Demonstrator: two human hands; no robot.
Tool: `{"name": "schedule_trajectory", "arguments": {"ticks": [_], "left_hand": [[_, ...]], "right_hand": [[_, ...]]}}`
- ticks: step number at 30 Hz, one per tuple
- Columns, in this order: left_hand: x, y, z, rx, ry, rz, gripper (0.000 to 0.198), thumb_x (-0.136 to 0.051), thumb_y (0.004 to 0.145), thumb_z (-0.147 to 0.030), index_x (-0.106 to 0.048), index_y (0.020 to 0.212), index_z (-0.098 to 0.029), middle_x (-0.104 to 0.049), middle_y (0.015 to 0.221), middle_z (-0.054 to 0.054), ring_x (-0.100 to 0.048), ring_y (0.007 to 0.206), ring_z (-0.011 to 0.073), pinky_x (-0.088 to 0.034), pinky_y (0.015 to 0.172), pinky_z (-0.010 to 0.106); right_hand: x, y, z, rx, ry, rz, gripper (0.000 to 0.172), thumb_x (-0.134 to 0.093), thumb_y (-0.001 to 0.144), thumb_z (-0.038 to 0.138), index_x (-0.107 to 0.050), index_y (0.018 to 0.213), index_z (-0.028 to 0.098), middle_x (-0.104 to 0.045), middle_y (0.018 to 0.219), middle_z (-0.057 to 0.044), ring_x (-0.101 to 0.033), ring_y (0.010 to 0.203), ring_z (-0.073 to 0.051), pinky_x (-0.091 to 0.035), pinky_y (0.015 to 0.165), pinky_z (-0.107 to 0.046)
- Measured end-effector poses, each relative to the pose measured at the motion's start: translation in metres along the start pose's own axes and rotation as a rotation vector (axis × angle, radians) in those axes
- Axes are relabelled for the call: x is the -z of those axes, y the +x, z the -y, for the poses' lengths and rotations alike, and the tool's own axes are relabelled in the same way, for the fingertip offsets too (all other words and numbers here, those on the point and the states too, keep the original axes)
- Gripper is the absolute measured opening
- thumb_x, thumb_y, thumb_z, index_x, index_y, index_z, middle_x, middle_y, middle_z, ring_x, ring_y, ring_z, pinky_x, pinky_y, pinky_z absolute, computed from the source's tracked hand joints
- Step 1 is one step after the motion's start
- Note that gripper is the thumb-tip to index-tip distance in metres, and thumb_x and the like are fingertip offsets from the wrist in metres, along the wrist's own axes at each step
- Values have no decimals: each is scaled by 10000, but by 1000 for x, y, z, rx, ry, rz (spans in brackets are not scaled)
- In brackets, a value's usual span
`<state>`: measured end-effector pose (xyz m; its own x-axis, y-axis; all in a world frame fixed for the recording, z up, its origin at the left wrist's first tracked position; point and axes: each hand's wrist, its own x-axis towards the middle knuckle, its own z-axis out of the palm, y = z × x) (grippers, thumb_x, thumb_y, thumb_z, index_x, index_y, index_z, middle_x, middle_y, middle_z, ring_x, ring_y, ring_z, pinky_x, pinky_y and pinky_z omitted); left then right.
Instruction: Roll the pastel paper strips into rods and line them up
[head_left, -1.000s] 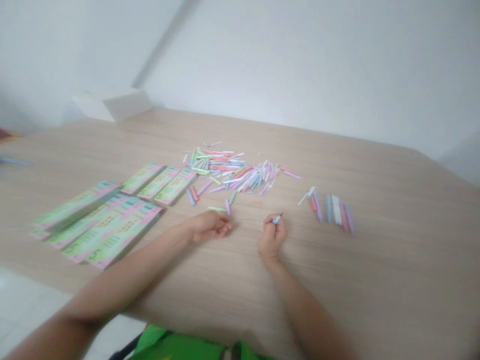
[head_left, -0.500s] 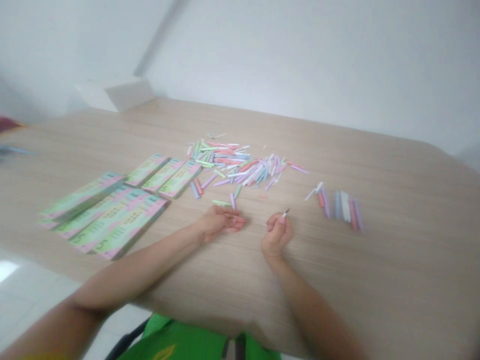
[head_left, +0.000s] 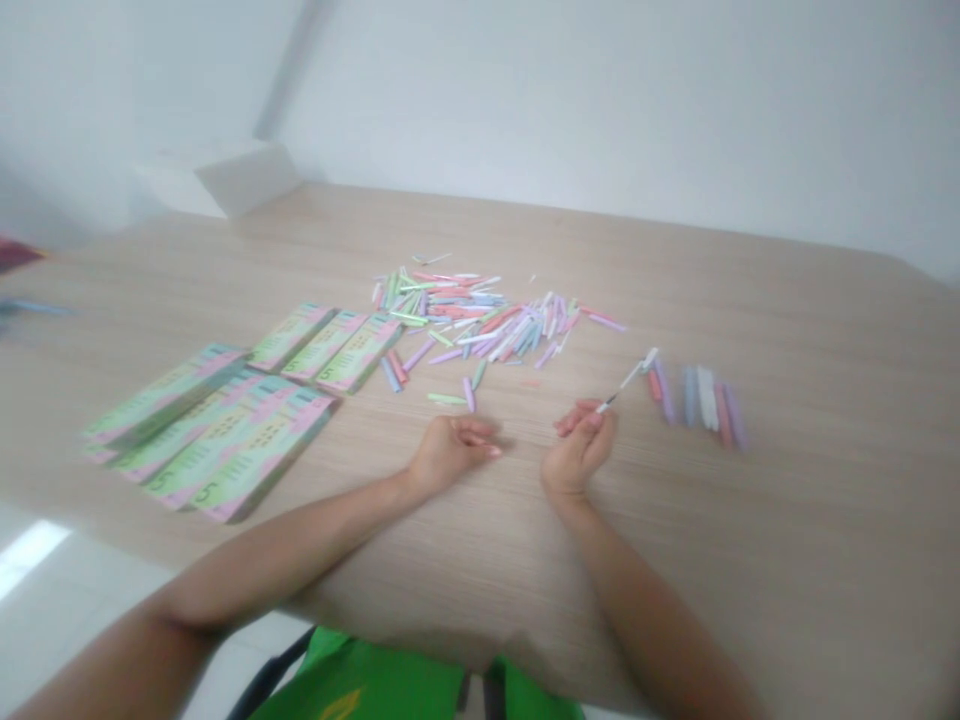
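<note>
and the right hand pinches a dark-tipped pen piece; a slim white stick lies just beyond on the worktop, slanting away rightward; left hand, farther off, loosely open.

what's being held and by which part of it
The right hand holds a slim white piece by its near end, dark tip jutting out; the left hand shows nothing held.

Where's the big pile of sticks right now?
In the head view, the pile lies just above centre, beyond the left hand and right hand, immediately right of the green-pink boxes.
</note>
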<state>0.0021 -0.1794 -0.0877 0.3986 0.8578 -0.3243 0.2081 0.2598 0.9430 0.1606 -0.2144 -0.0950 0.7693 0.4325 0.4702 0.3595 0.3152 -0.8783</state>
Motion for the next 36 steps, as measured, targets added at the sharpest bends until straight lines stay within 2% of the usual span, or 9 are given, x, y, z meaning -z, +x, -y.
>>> {"name": "schedule_trajectory", "arguments": {"ticks": [3, 5, 9, 12, 15, 18, 20, 26, 36], "left_hand": [[2, 3, -1, 35, -34, 67, 262, -830, 582, -272, -682, 699, -89, -675, 567, 47, -589, 471, 106, -451, 462, 188], [3, 5, -2, 63, -17, 112, 254, -810, 616, -297, -668, 639, -87, -669, 566, 58, -591, 467, 106, -467, 459, 190], [7, 9, -6, 116, -25, 121, 277, -760, 690, -332, -623, 620, -102, -615, 478, 22, -530, 380, 84, -426, 390, 174], [9, 13, -8, 131, -146, 60, 295, -711, 755, -318, -578, 595, -110, -562, 428, -9, -487, 345, 64, -389, 364, 155], [7, 15, -10, 167, -361, 20, 217, -696, 780, -237, -594, 651, -95, -643, 539, 35, -597, 455, 96, -491, 468, 183], [3, 16, -12, 172, -544, 72, 103, -670, 792, -132, -625, 727, -66, -702, 674, 88, -669, 588, 125, -559, 609, 220], [2, 15, -12, 168, -609, 133, 47, -651, 800, -97, -650, 802, -50, -710, 704, 97, -681, 618, 131, -566, 635, 220], [7, 20, -5, 76, -695, 299, 156, -646, 827, -179, -666, 928, -63, -684, 669, 56, -673, 610, 122, -561, 601, 197], [0, 22, 13, -45, -741, 476, 403, -747, 691, -466, -586, 762, -104, -599, 547, 17, -601, 501, 119, -470, 451, 189]], "right_hand": [[2, -2, -4, -2, 47, 51, 200, -352, 876, 333, -393, 714, 223, -327, 563, 64, -361, 486, -106, -320, 488, -241], [6, -2, -4, 13, 1, 102, 189, -360, 820, 301, -370, 648, 224, -321, 539, 55, -344, 484, -109, -280, 477, -247], [13, -2, 1, 55, -138, 211, 204, -331, 789, 305, -391, 613, 222, -348, 519, 38, -362, 488, -122, -271, 492, -261], [15, -5, 8, 96, -277, 299, 304, -272, 862, 324, -418, 618, 217, -411, 528, 19, -402, 510, -131, -277, 518, -270], [13, -11, 13, 150, -464, 374, 377, -245, 927, 322, -441, 625, 209, -472, 541, -3, -421, 519, -137, -248, 527, -278], [10, -18, 15, 225, -564, 453, 370, -343, 926, 334, -442, 593, 208, -458, 505, 2, -377, 474, -129, -194, 510, -286], [9, -22, 14, 274, -593, 482, 386, -372, 923, 325, -447, 564, 207, -445, 480, 4, -351, 447, -122, -176, 502, -292], [11, -25, 3, 447, -711, 524, 407, -368, 922, 262, -503, 545, 190, -433, 470, 1, -315, 418, -104, -177, 494, -292], [14, -24, 2, 798, -864, 500, 397, -424, 897, 237, -474, 506, 191, -431, 466, -3, -348, 438, -108, -204, 495, -303]]}}
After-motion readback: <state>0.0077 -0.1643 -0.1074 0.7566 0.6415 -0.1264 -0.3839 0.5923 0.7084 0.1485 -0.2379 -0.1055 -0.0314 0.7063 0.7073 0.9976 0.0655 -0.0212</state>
